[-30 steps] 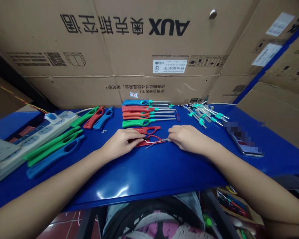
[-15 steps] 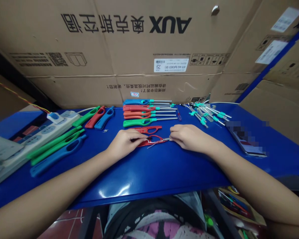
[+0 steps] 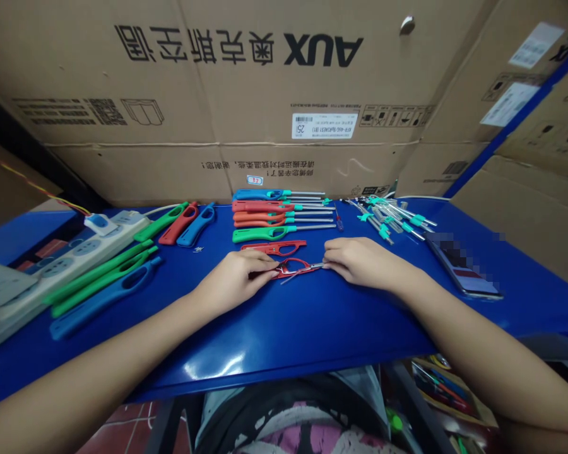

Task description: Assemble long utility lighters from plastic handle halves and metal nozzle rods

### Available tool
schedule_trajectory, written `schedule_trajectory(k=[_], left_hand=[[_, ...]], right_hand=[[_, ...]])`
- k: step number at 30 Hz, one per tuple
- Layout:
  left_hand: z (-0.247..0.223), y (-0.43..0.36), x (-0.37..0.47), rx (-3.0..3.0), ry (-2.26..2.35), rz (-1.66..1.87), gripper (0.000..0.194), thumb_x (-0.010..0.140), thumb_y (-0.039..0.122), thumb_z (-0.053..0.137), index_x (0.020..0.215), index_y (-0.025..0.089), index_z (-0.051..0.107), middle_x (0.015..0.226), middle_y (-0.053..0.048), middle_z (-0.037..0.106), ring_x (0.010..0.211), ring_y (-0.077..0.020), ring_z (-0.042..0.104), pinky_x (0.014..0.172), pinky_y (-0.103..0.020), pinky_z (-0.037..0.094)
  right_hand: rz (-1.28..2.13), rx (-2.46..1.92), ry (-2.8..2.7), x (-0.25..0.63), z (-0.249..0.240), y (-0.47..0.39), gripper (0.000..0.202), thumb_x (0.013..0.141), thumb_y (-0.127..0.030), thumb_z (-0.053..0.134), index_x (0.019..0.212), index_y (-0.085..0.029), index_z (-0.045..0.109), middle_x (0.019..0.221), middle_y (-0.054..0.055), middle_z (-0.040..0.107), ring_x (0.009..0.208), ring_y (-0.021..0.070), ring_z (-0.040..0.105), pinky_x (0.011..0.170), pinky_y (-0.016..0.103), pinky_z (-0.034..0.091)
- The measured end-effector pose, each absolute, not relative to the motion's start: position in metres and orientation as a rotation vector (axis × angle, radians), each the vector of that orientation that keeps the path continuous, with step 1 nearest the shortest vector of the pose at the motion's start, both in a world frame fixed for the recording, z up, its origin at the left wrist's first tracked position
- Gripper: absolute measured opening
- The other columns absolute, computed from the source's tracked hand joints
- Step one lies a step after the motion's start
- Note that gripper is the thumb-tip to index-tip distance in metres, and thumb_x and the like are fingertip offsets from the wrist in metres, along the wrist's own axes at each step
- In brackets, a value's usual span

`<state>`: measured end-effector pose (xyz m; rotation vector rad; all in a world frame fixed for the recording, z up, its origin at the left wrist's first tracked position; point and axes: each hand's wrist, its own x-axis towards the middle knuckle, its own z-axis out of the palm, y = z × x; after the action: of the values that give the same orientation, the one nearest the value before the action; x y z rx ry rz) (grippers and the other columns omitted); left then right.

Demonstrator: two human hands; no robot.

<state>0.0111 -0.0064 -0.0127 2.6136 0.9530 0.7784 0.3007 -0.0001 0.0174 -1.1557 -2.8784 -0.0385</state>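
An open red lighter handle half [image 3: 295, 272] lies in front of me with its trigger loop and inner parts showing. My left hand [image 3: 239, 277] is closed on the handle's left end, thumb and forefinger pinched together by the small wires. At the other end, my right hand [image 3: 355, 261] pinches the thin metal lighter tube [image 3: 316, 265], most of which its fingers hide. Just behind them rests a second red handle half [image 3: 279, 247]. A thin pale strip, too small to name, sticks out below the loop.
Several assembled lighters [image 3: 265, 234] lie in a row behind my hands. Metal tubes with teal fittings [image 3: 397, 217] are piled at the right, near a phone [image 3: 464, 268]. Coloured handle shells [image 3: 106, 299] and a power strip [image 3: 82, 249] lie left. A cardboard wall [image 3: 194, 126] stands behind.
My left hand has shifted slightly at the handle's left end, its thumb now further along the shell. The right hand keeps its pinch. The whole view has moved a little.
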Motion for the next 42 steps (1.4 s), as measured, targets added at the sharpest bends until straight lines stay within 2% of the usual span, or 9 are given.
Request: schedule_trajectory(k=[5,11,15,19,27,31,35,42], left_hand=[[-0.011,-0.012,0.013,2.616,1.019,0.708,0.023,0.095,0.022,0.059,0.109,0.018,0.077,0.11,-0.009,0.074,0.099,-0.0222,0.071,0.09,-0.036,0.057],[-0.002,-0.021,0.012,2.617,1.172,0.499,0.026,0.096,0.027,0.059,0.116,0.022,0.075,0.114,-0.01,0.068,0.104,-0.0255,0.066,0.093,-0.042,0.054],[-0.003,-0.023,0.011,2.576,1.156,0.461,0.032,0.094,0.023,0.06,0.125,0.024,0.07,0.115,-0.01,0.064,0.105,-0.0247,0.063,0.093,-0.041,0.053],[-0.007,-0.022,0.011,2.544,1.17,0.473,0.034,0.093,0.019,0.059,0.125,0.025,0.07,0.115,-0.009,0.062,0.105,-0.0242,0.061,0.095,-0.043,0.051],[-0.001,-0.024,0.012,2.568,1.212,0.424,0.031,0.094,0.022,0.06,0.122,0.027,0.072,0.108,-0.008,0.062,0.097,-0.0234,0.062,0.087,-0.041,0.053],[0.001,-0.026,0.011,2.603,1.227,0.394,0.025,0.094,0.021,0.06,0.113,0.024,0.075,0.101,-0.008,0.063,0.091,-0.0226,0.063,0.082,-0.038,0.054],[0.0,-0.024,0.01,2.608,1.17,0.441,0.024,0.094,0.019,0.059,0.113,0.02,0.075,0.102,-0.009,0.065,0.091,-0.022,0.064,0.085,-0.037,0.054],[-0.005,-0.021,0.013,2.543,1.108,0.548,0.037,0.092,0.023,0.063,0.128,0.015,0.066,0.111,-0.011,0.067,0.101,-0.024,0.066,0.093,-0.039,0.055]], right_hand=[[-0.028,-1.165,-2.88,0.303,0.018,0.0,0.021,0.098,-0.022,0.053,0.084,-0.016,0.067,0.088,0.005,0.064,0.074,0.0153,0.056,0.062,0.028,0.031],[-0.011,-1.168,-2.879,0.303,0.02,-0.001,0.021,0.098,-0.023,0.053,0.085,-0.016,0.068,0.089,0.006,0.065,0.075,0.016,0.058,0.063,0.028,0.033],[0.022,-1.18,-2.88,0.303,0.021,-0.001,0.02,0.097,-0.022,0.053,0.087,-0.016,0.069,0.09,0.006,0.066,0.077,0.0164,0.059,0.064,0.028,0.035],[0.053,-1.174,-2.879,0.304,0.02,0.0,0.019,0.097,-0.022,0.054,0.088,-0.016,0.069,0.09,0.006,0.065,0.078,0.0164,0.059,0.064,0.028,0.035],[0.103,-1.145,-2.862,0.307,0.019,0.003,0.018,0.097,-0.024,0.054,0.09,-0.017,0.07,0.091,0.006,0.066,0.078,0.0168,0.06,0.064,0.027,0.036],[0.143,-1.126,-2.859,0.305,0.021,0.001,0.018,0.097,-0.023,0.054,0.088,-0.017,0.068,0.089,0.005,0.065,0.077,0.0162,0.059,0.065,0.027,0.037],[0.205,-1.134,-2.848,0.305,0.022,0.001,0.016,0.096,-0.023,0.055,0.09,-0.016,0.068,0.09,0.006,0.065,0.078,0.0166,0.06,0.067,0.027,0.04],[0.359,-1.003,-2.77,0.307,0.017,0.003,0.023,0.097,-0.038,0.057,0.105,-0.019,0.067,0.098,0.006,0.066,0.082,0.0162,0.062,0.072,0.027,0.046]])
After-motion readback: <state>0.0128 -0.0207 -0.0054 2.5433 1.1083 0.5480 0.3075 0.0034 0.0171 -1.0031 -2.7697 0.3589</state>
